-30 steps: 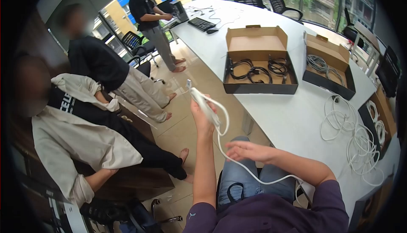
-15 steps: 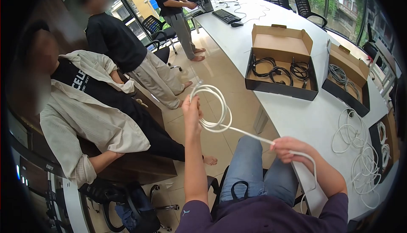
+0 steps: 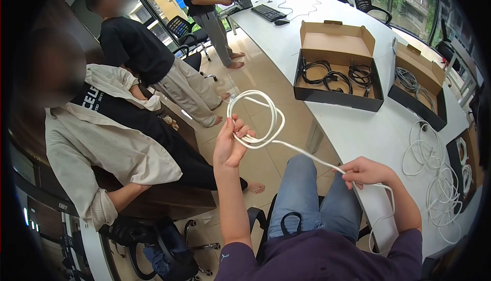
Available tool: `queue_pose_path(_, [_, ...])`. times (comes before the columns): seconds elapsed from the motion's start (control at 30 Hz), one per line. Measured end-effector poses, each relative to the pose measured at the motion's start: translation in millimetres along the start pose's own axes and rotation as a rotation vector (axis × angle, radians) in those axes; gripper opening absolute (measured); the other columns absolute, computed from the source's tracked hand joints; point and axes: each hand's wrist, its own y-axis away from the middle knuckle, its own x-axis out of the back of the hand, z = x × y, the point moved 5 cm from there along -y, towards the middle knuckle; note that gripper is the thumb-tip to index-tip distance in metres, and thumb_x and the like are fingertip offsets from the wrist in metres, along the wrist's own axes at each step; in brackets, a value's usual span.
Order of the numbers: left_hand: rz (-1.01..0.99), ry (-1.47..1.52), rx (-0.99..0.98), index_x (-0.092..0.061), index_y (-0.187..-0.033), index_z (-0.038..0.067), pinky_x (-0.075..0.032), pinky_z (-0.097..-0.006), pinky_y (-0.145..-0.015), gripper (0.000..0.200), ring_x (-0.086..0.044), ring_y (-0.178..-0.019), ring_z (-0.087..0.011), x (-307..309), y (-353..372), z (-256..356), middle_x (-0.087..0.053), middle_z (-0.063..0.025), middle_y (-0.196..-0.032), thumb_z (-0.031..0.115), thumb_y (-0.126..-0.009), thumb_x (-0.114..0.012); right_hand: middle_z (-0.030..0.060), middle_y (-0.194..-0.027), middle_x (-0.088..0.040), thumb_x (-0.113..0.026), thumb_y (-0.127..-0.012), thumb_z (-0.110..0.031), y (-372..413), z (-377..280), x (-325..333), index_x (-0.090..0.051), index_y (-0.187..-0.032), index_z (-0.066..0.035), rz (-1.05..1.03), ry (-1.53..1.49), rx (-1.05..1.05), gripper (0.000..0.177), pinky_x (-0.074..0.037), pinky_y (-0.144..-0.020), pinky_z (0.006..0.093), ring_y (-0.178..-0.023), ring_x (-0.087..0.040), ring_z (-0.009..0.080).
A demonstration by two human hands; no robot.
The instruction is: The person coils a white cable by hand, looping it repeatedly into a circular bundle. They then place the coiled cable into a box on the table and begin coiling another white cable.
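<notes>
A white network cable [image 3: 307, 153] hangs in several loops from my left hand [image 3: 232, 140], whose fingers are closed around the bottom left of the coil. A small clear plug [image 3: 232, 97] sticks out at the coil's upper left. From the loops, one stretch of cable slopes down to my right hand [image 3: 364, 172], which pinches it between thumb and fingers near the table edge. Past that hand the cable drops toward my lap. Both hands are above my knees, the left one higher.
On the white table [image 3: 353, 132] are an open box of black cables [image 3: 337, 97], a box of grey cables [image 3: 417, 99], loose white cables [image 3: 440, 194] and a box of white cables [image 3: 469, 168]. Farther back lies a keyboard [image 3: 268, 12]. Several people stand left, one nearby [image 3: 128, 138].
My left hand has turned, showing more of its palm and fingers, and the coil has shifted slightly. My right hand has moved a little right along with the cable.
</notes>
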Motion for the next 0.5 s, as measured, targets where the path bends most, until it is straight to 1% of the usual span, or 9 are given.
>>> queue_pose_path(0.1, [-0.004, 0.099, -0.012, -0.046, -0.099, 0.006, -0.037, -0.0268, -0.061, 0.017, -0.034, -0.061, -0.0103, 10.0, -10.2, -10.6, -0.034, 0.0012, -0.071, 0.021, -0.103, -0.038, 0.0002, -0.063, -0.059, -0.050, -0.096, -0.017, -11.4, 10.3, -6.1, -0.063, -0.113, -0.004, -0.007, 0.486, -0.096, 0.026, -0.044, -0.053, 0.0246, -0.052, -0.052, 0.0074])
queue_pose_path(0.17, [-0.033, 0.157, -0.045, -0.045, -0.096, 0.006, -0.035, -0.0238, -0.055, 0.018, -0.033, -0.059, -0.0094, 25.3, -19.7, -12.9, -0.034, 0.0013, -0.070, 0.021, -0.103, -0.037, -0.0003, -0.062, -0.057, -0.049, -0.096, -0.017, -7.2, 12.1, -12.6, -0.062, -0.110, -0.002, -0.181, 0.288, -0.077, 0.025, -0.043, -0.055, 0.0245, -0.053, -0.052, 0.0078])
queue_pose_path(0.2, [0.075, 0.165, -0.097, -0.045, -0.095, 0.009, -0.029, -0.0213, -0.047, 0.020, -0.030, -0.054, -0.0070, 33.0, -24.2, -11.0, -0.033, 0.0020, -0.069, 0.024, -0.104, -0.036, -0.0005, -0.061, -0.056, -0.049, -0.096, -0.017, -5.6, 10.6, -14.1, -0.062, -0.109, -0.001, -0.266, 0.194, -0.063, 0.025, -0.043, -0.056, 0.0244, -0.054, -0.052, 0.0080])
queue_pose_path(0.27, [0.101, 0.179, -0.124, -0.045, -0.095, 0.009, -0.027, -0.0210, -0.044, 0.020, -0.029, -0.052, -0.0067, 53.0, -30.3, -8.3, -0.033, 0.0022, -0.068, 0.024, -0.104, -0.036, -0.0008, -0.060, -0.055, -0.049, -0.096, -0.016, 5.9, 13.1, -9.2, -0.061, -0.110, 0.000, -0.348, -0.105, -0.010, 0.025, -0.042, -0.056, 0.0242, -0.055, -0.052, 0.0087])
queue_pose_path(0.3, [0.117, 0.186, -0.138, -0.045, -0.095, 0.009, -0.026, -0.0209, -0.042, 0.020, -0.028, -0.051, -0.0066, 53.4, -29.4, -6.0, -0.034, 0.0023, -0.068, 0.024, -0.104, -0.036, -0.0009, -0.060, -0.054, -0.049, -0.096, -0.016, 11.3, 12.2, -6.9, -0.061, -0.111, 0.001, -0.390, -0.255, 0.015, 0.025, -0.042, -0.056, 0.0241, -0.056, -0.052, 0.0090])
queue_pose_path(0.37, [0.178, 0.016, -0.199, -0.044, -0.094, 0.009, -0.024, -0.0209, -0.040, 0.019, -0.026, -0.049, -0.0056, 52.9, -26.0, -8.5, -0.034, 0.0029, -0.067, 0.024, -0.104, -0.037, -0.0006, -0.059, -0.054, -0.049, -0.096, -0.014, 17.6, 6.9, -8.0, -0.058, -0.115, 0.003, -0.471, -0.258, 0.049, 0.027, -0.042, -0.056, 0.0244, -0.056, -0.052, 0.0090])
queue_pose_path(0.5, [0.260, -0.310, -0.364, -0.045, -0.091, 0.010, -0.018, -0.0201, -0.038, 0.018, -0.023, -0.046, -0.0039, 26.5, -18.6, -13.9, -0.034, 0.0047, -0.066, 0.024, -0.102, -0.041, 0.0003, -0.058, -0.054, -0.050, -0.095, -0.012, 24.6, 0.2, -17.8, -0.052, -0.126, 0.005, -0.590, -0.263, 0.082, 0.035, -0.044, -0.058, 0.0253, -0.056, -0.052, 0.0081])
